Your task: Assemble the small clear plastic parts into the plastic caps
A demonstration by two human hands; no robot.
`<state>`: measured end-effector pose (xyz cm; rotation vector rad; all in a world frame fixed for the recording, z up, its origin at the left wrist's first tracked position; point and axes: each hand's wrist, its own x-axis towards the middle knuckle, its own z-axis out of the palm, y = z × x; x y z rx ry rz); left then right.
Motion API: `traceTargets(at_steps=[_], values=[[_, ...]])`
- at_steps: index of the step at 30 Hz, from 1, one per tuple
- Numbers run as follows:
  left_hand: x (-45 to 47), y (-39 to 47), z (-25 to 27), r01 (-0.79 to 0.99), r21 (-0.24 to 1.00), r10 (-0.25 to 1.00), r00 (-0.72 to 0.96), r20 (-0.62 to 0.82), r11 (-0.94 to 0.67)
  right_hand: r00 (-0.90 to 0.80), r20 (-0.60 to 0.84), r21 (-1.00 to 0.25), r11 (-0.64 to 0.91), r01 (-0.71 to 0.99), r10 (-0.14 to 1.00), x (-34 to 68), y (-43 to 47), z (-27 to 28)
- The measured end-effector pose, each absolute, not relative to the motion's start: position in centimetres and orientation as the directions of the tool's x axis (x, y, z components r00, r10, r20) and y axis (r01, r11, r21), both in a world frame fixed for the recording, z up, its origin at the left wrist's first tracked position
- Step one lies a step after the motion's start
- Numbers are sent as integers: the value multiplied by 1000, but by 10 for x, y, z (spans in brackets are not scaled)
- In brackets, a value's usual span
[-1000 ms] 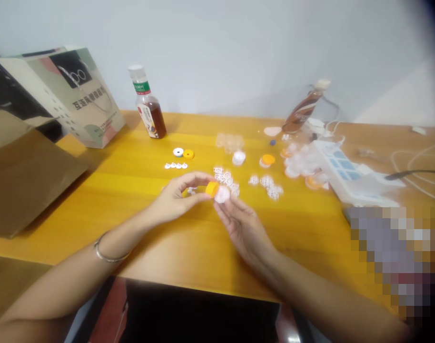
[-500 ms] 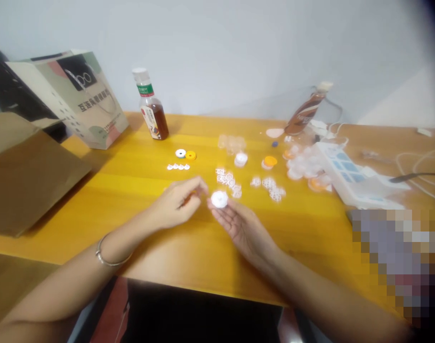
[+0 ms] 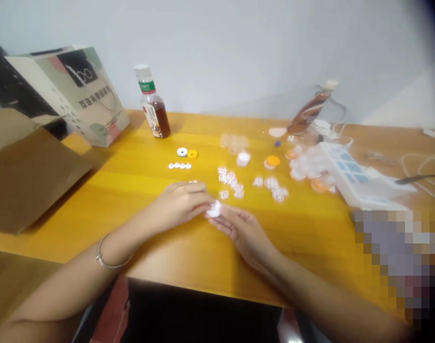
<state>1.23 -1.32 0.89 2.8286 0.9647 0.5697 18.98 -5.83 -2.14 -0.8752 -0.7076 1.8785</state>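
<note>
A small white round cap [image 3: 214,209] is held over the near part of the table. My right hand [image 3: 248,231] grips it from the right, its lower fingers curled beneath. My left hand [image 3: 185,202] has its fingers closed against the cap's left side; whether a smaller piece sits between those fingertips is hidden. Beyond my hands lie several white openwork discs [image 3: 227,177], with another group of openwork discs [image 3: 278,190] to the right. Farther back, a row of small white pieces [image 3: 180,166] lies near a white ring-shaped cap [image 3: 182,152] and a yellow one [image 3: 192,154].
A brown paper bag [image 3: 35,176] and a printed gift bag [image 3: 96,105] stand left. An upright drink bottle [image 3: 156,114] and a tilted one [image 3: 308,114] are at the back. Clear and orange round containers [image 3: 303,164], a white tray [image 3: 360,178] and cables [image 3: 417,164] occupy the right.
My left hand has moved right, bringing its fingers onto the white cap. The cap has shifted slightly left and down in my right hand. An openwork disc behind my hands is now uncovered.
</note>
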Motion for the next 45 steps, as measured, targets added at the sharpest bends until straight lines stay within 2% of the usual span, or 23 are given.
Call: traceTargets(at_steps=[3, 9, 11, 15, 18, 26, 31, 34, 40, 45], values=[[11, -12, 10, 532, 117, 542, 790, 288, -838, -334, -288, -763, -426, -486, 898, 189, -58, -24], [5, -8, 15, 435, 47, 433, 869, 240, -899, -374, -286, -764, -446, -467, 882, 189, -58, -24], [4, -7, 15, 422, 95, 432, 868, 246, -901, -391, -293, -757, -461, -463, 873, 190, -58, -22], [1, -4, 15, 381, 290, 457, 848, 270, -878, -427, -301, -746, -489, -452, 853, 191, -58, -21], [0, -3, 16, 350, 356, 455, 847, 275, -866, -428, -301, -736, -493, -464, 852, 191, -57, -20], [-2, -6, 20, 343, 218, 396, 870, 295, -914, -401, -307, -717, -487, -498, 863, 192, -58, -18], [0, -10, 21, 384, 222, 431, 872, 233, -896, -385, -297, -716, -470, -515, 874, 191, -57, -19], [-1, -13, 25, 400, 337, 486, 843, 231, -853, -345, -296, -711, -447, -543, 891, 191, -55, -21], [-5, -10, 23, 375, 691, 686, 686, 243, -618, -240, -302, -702, -385, -599, 923, 192, -51, -22], [0, -5, 14, 303, 806, 693, 700, 173, -508, -153, -306, -697, -330, -637, 940, 191, -53, -20]])
